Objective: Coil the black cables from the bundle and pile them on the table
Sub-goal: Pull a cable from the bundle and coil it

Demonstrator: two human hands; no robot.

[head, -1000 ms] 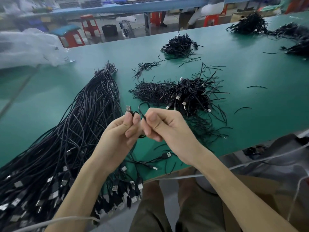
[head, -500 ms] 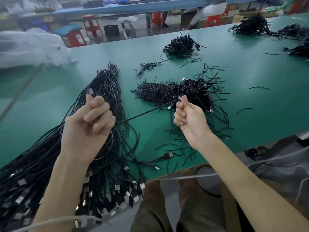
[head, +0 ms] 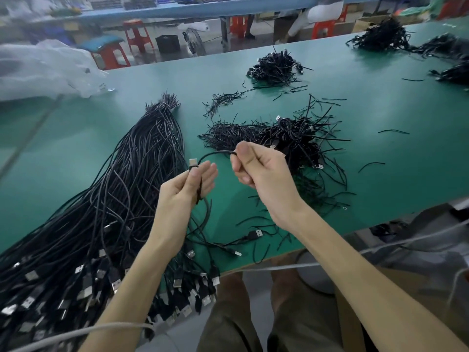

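Note:
A thick bundle of long black USB cables (head: 119, 199) lies across the left of the green table (head: 380, 153), plugs hanging over the near edge. My left hand (head: 186, 189) holds one black cable (head: 213, 154) under its thumb just below the silver plug, fingers straight. My right hand (head: 258, 168) pinches the same cable a short arc away, above the table. Behind my right hand sits the pile of coiled cables (head: 297, 138) mixed with black twist ties.
A loose USB cable (head: 253, 235) lies near the front edge. More cable piles sit farther back (head: 276, 66) and at the far right (head: 383, 36). A crumpled clear plastic bag (head: 43, 69) rests at the left. Red stools stand beyond the table.
My hands were spread wide with the cable stretched between them; now they have come close together in front of me, the cable bent into a short arc between them.

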